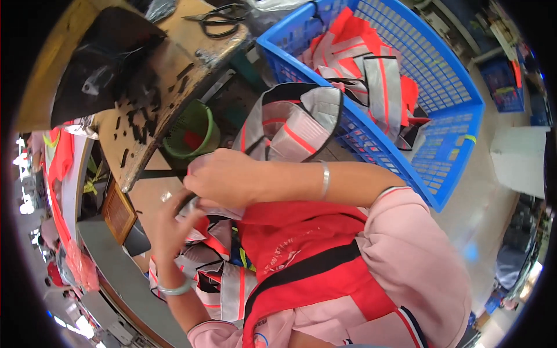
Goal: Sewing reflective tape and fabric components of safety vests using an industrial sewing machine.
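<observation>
Both of my hands meet in front of my red apron (313,238) over a silvery-grey fabric strip with black edging (223,210). My right hand (219,177) is closed on the strip, its fingers hidden behind the back of the hand. Just below and to its left, my left hand (168,223) pinches the black edge between thumb and fingers, slightly blurred. More grey strips with red-orange lines (232,287) hang below on my lap. Another striped, black-edged piece (299,130) lies curved beyond my right forearm, against the basket.
A blue plastic basket (368,124) at the upper right holds red and grey striped pieces (383,81). At the upper left, a worn wooden table (191,52) bears black-handled scissors (220,22), a black plastic sheet (98,64) and black scraps (142,124). A green bin (212,130) stands beside it.
</observation>
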`<state>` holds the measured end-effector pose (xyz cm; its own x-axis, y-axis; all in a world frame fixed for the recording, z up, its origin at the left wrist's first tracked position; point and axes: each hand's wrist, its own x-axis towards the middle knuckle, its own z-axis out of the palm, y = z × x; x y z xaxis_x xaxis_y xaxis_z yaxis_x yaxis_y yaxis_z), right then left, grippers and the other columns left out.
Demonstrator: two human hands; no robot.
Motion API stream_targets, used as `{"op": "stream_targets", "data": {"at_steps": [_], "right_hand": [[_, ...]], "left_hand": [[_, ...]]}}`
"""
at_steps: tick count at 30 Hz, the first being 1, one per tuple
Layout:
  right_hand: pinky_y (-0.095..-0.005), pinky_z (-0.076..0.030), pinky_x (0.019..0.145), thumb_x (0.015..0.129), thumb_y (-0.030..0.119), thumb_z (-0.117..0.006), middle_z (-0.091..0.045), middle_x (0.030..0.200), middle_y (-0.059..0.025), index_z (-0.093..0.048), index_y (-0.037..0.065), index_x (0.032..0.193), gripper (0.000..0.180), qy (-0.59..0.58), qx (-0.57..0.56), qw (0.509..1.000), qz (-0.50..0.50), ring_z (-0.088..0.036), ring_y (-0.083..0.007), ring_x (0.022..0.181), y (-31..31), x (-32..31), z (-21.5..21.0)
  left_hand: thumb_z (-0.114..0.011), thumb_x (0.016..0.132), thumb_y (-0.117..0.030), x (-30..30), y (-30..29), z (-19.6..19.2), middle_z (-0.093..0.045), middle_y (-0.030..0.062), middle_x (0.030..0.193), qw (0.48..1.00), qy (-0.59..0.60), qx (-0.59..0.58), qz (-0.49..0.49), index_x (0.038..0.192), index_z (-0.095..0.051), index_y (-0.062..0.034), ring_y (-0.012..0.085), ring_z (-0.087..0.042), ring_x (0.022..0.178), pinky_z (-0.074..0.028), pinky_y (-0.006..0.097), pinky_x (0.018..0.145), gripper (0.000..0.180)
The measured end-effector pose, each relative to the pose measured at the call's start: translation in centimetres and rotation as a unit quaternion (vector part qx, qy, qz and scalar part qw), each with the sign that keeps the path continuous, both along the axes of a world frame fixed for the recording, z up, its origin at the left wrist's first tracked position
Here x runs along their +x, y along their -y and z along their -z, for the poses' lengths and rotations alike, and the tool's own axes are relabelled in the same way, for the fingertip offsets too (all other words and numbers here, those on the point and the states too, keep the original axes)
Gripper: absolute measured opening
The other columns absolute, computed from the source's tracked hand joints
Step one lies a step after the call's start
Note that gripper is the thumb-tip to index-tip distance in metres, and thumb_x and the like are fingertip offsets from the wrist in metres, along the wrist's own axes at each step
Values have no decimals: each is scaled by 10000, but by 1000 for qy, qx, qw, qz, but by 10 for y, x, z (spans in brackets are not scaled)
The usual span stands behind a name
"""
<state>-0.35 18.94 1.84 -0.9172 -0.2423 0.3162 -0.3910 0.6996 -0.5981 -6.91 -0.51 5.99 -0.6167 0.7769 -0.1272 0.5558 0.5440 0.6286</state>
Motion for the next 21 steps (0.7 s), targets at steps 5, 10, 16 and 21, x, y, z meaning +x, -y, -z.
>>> {"op": "stream_targets", "data": {"at_steps": [5, 10, 16, 21], "right_hand": [[-374, -471, 606, 755, 315, -705, -597, 716, -63, -606, 98, 813, 245, -41, -63, 995, -69, -622, -272, 715, -18, 8, -56], [-257, -419, 596, 770, 174, -722, -588, 736, -20, -629, 40, 937, 233, -106, -219, 969, -53, -560, -141, 655, -59, 9, -115], [-277, -458, 615, 833, 130, -625, -607, 752, -102, -600, -13, 935, 177, 10, -231, 973, 28, -573, -178, 652, -59, -44, -99], [-260, -413, 604, 846, 143, -610, -557, 720, -54, -599, -23, 931, 187, 40, -175, 984, -16, -494, -113, 659, -65, -88, -94]], "left_hand": [[-686, 699, -20, 53, 13, -19, -633, 68, 801, 965, 13, 192, -180, 921, -615, 3, 140, -593, 692, -461, 254, 646, 235], [-734, 796, -289, 36, -6, -97, -588, 19, 781, 938, -9, 322, -128, 1012, -599, 15, 99, -542, 724, -417, 238, 639, 397], [-696, 836, -292, -34, -14, -86, -549, -31, 737, 941, 130, 228, -214, 960, -624, 10, 42, -487, 699, -399, 219, 613, 334], [-731, 807, -173, -79, -19, -73, -603, -26, 860, 974, 108, 145, -139, 1034, -631, -3, 34, -524, 783, -434, 202, 709, 301]]}}
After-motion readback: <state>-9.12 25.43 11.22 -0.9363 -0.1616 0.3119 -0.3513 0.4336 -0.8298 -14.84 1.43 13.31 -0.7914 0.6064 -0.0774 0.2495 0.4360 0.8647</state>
